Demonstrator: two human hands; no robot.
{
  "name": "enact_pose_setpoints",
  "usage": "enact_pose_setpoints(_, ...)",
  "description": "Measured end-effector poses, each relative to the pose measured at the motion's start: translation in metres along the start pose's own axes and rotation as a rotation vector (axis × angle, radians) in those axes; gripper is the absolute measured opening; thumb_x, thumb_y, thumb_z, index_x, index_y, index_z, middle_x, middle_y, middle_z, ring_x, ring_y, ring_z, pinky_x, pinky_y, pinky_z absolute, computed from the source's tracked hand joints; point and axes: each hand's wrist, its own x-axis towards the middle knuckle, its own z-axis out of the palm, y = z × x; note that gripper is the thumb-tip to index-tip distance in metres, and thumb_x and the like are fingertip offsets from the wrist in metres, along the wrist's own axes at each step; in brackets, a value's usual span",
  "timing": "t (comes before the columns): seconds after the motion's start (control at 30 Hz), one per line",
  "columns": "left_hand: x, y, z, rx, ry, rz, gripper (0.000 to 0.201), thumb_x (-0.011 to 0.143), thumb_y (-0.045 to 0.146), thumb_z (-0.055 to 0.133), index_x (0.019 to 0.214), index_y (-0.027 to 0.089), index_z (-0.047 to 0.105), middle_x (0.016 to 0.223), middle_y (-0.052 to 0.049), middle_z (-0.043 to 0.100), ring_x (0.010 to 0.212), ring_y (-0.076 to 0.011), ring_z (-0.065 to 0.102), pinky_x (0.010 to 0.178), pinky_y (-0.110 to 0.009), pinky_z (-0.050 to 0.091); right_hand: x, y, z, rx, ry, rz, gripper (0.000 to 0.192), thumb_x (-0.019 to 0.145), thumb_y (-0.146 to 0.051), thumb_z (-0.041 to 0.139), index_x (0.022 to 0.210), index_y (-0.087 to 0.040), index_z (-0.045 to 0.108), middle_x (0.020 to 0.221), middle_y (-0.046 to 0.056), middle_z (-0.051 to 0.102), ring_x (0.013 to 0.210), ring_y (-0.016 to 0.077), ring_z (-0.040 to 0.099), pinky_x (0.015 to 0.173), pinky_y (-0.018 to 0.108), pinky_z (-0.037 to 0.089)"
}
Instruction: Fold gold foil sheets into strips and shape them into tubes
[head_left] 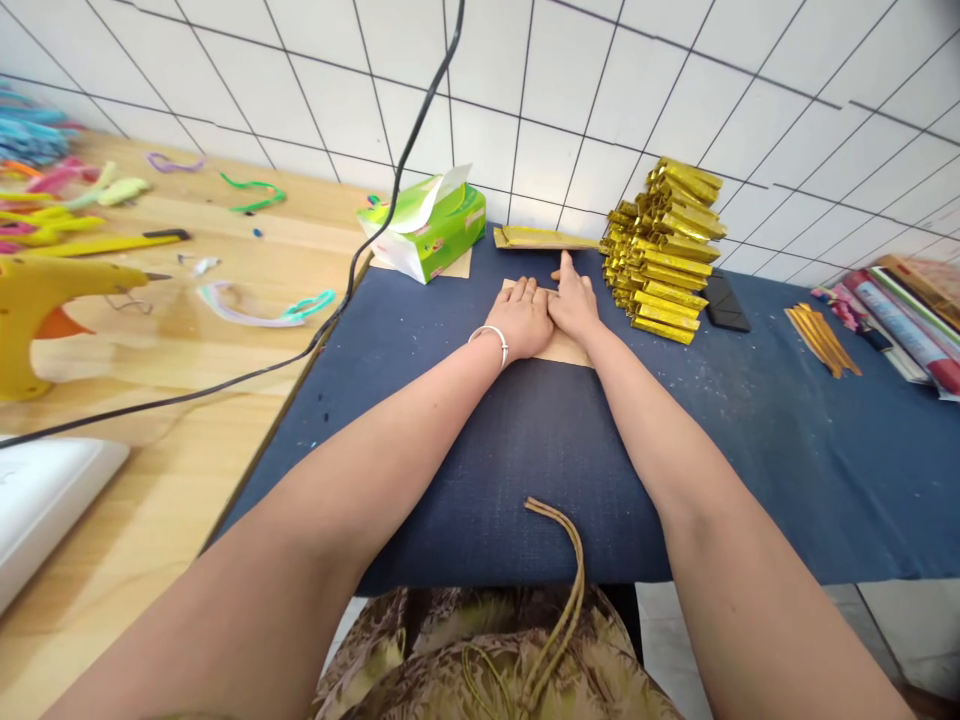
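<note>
Both hands lie side by side on a tan paper sheet (568, 349) on the dark blue cloth (525, 440). My left hand (521, 318), with a white bracelet at the wrist, presses flat on the sheet's left part. My right hand (574, 303) presses beside it, fingers pointing away from me. Just beyond the fingertips lies a folded gold paper strip (541, 238). A tall pile of folded gold paper pieces (664, 250) stands to the right of my right hand.
A green tissue box (427, 225) sits at the cloth's far left corner. A black phone (724, 301), thin gold strips (821, 340) and paper rolls (911, 320) lie to the right. A yellow glue gun (45, 300), pipe cleaners and a black cable (360, 270) occupy the wooden table at left.
</note>
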Motion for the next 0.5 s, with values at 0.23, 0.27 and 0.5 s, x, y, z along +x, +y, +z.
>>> enact_pose_setpoints(0.23,0.002,-0.0017,0.0027,-0.009,0.033,0.009,0.055,0.09,0.034,0.021,0.135,0.006,0.035,0.145,-0.016,0.032,0.136,-0.0271,0.023,0.111,-0.042,0.017,0.0032,0.0039,0.0048,0.046,0.046,0.013,0.08,0.08,-0.026,0.039,0.145,-0.018,-0.006,0.126,0.009,0.052,0.109,0.029,0.046,0.094,0.052,0.036)
enact_pose_setpoints(0.27,0.0021,-0.002,0.0032,-0.01,0.037,0.01,0.055,0.09,0.034,0.021,0.135,0.006,0.035,0.145,-0.016,0.032,0.136,-0.0271,0.024,0.111,-0.042,0.017,0.0034,0.004,0.0044,0.035,0.037,0.009,0.078,0.08,-0.026,0.039,0.146,-0.018,-0.003,0.126,0.009,0.051,0.109,0.0287,0.046,0.094,0.052,0.036)
enact_pose_setpoints(0.5,0.0039,-0.0039,0.0042,0.014,0.014,0.013,0.058,0.09,0.035,0.021,0.138,0.005,0.031,0.146,-0.015,0.03,0.137,-0.0276,0.021,0.111,-0.043,0.015,0.0,-0.0057,-0.0007,-0.075,-0.06,0.001,0.041,0.087,-0.028,0.032,0.124,-0.022,0.048,0.132,0.009,0.046,0.114,0.0314,0.04,0.092,0.054,0.037)
